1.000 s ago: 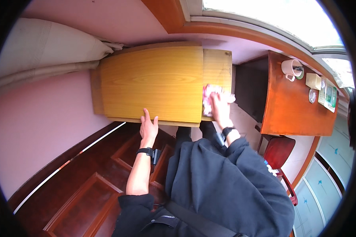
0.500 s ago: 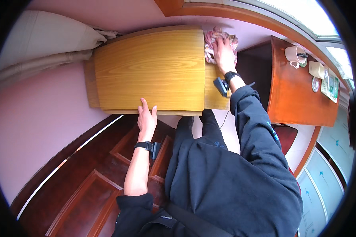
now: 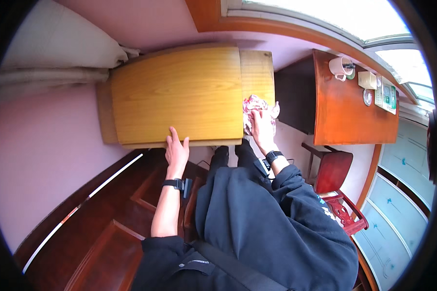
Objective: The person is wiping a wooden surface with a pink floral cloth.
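Observation:
A pink and white patterned cloth [image 3: 252,105] lies bunched under my right hand [image 3: 263,130], whose fingers press it onto the lower right ledge [image 3: 257,72] of a yellow wooden cabinet. The cloth is at the ledge's near end, close beside the raised top panel [image 3: 179,94]. My left hand [image 3: 176,153] rests at the near edge of that panel with its fingers apart, holding nothing. Each wrist wears a black strap with a small dark device.
Right of the cabinet stands a reddish-brown desk [image 3: 347,116] bearing a white mug [image 3: 341,68], a small box [image 3: 367,79] and a glass dish [image 3: 367,97]. A dark red chair [image 3: 334,169] is nearer. A pale curtain [image 3: 63,43] hangs at the left, above dark wooden panelling [image 3: 102,252].
My right hand has drawn the cloth from the far end of the ledge toward me. My left hand stays at the panel's near edge. The view has shifted a little.

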A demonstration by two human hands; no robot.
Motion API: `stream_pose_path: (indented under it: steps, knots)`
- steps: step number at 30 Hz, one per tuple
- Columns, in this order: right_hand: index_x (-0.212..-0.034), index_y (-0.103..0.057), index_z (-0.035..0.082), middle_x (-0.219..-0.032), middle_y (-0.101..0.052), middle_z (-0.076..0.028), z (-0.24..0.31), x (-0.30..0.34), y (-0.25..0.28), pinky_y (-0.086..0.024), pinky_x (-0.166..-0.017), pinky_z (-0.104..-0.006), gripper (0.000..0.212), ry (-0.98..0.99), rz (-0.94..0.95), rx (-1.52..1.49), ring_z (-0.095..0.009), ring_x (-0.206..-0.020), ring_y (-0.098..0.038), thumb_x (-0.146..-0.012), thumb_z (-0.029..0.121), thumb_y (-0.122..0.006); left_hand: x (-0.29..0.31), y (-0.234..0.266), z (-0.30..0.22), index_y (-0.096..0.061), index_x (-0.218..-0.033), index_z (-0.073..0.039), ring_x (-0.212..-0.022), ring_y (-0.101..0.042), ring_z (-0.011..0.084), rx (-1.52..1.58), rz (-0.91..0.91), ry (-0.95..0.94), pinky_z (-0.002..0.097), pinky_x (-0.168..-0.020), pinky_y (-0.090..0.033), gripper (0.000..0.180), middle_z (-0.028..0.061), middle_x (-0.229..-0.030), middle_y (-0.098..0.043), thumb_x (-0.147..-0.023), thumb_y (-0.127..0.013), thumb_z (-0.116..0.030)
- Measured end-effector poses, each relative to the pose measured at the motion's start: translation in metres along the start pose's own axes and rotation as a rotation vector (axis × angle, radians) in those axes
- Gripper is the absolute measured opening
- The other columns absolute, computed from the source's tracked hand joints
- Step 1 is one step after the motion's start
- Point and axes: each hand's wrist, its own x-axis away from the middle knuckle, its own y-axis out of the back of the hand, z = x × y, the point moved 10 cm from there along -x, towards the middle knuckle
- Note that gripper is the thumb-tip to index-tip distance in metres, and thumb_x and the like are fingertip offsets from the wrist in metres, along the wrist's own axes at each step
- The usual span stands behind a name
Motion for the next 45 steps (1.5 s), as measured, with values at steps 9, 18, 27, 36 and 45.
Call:
stream_pose_path:
  steps: [9, 18, 27, 36, 45]
  knots:
    - [-0.123, -0.065, 0.004, -0.122, -0.063, -0.023, -0.032, -0.202, 0.023, -0.051, -0.097, -0.0505, 0.030, 0.008, -0.235, -0.069, -0.043, -0.112, -0.062, -0.095, 0.014, -0.062, 0.008, -0.010, -0.004, -0.021, -0.163, -0.006, -0.120, -0.059, 0.0479, 0.044, 0.063, 0.092, 0.0506, -0.098, -0.051, 0.090, 0.0304, -0.135, -0.050, -0.097, -0.068, -0.045]
    - [-0.114, -0.069, 0.006, -0.109, -0.068, -0.022, -0.033, -0.186, 0.013, -0.054, -0.087, -0.0495, 0.024, 0.040, -0.156, -0.143, -0.041, -0.100, -0.067, -0.093, 0.014, -0.059, 0.001, -0.012, -0.009, -0.025, -0.162, -0.005, -0.122, -0.058, 0.0461, -0.023, 0.024, 0.131, 0.0488, -0.102, -0.050, 0.089, 0.0307, -0.137, -0.050, -0.097, -0.064, -0.051]
    - [-0.118, -0.070, 0.010, -0.121, -0.069, -0.013, -0.033, 0.014, 0.019, -0.052, -0.099, -0.0480, 0.028, -0.052, 0.032, -0.187, -0.036, -0.113, -0.066, -0.091, 0.017, -0.068, 0.002, -0.003, -0.012, -0.032, -0.159, 0.000, -0.153, -0.020, 0.0446, -0.145, -0.091, 0.297, 0.0594, -0.122, -0.023, 0.112, 0.0284, -0.163, -0.026, -0.082, -0.071, -0.071]
    - [-0.121, -0.070, 0.009, -0.118, -0.067, -0.019, -0.039, -0.215, 0.022, -0.054, -0.087, -0.0508, 0.028, -0.107, -0.142, -0.245, -0.043, -0.101, -0.067, -0.096, 0.017, -0.060, -0.007, -0.018, -0.011, -0.022, -0.157, 0.012, -0.152, -0.020, 0.0504, -0.046, -0.039, 0.215, 0.0525, -0.125, -0.022, 0.121, 0.0402, -0.160, -0.018, -0.081, -0.076, -0.065]
    - [-0.108, -0.074, 0.008, -0.113, -0.067, -0.018, -0.019, -0.213, 0.016, -0.055, -0.088, -0.0505, 0.025, -0.020, -0.078, -0.217, -0.041, -0.101, -0.068, -0.090, 0.008, -0.056, -0.015, -0.025, -0.005, -0.024, -0.151, 0.020, -0.147, -0.026, 0.0511, -0.110, -0.014, 0.199, 0.0506, -0.124, -0.027, 0.120, 0.0410, -0.154, -0.025, -0.081, -0.079, -0.061]
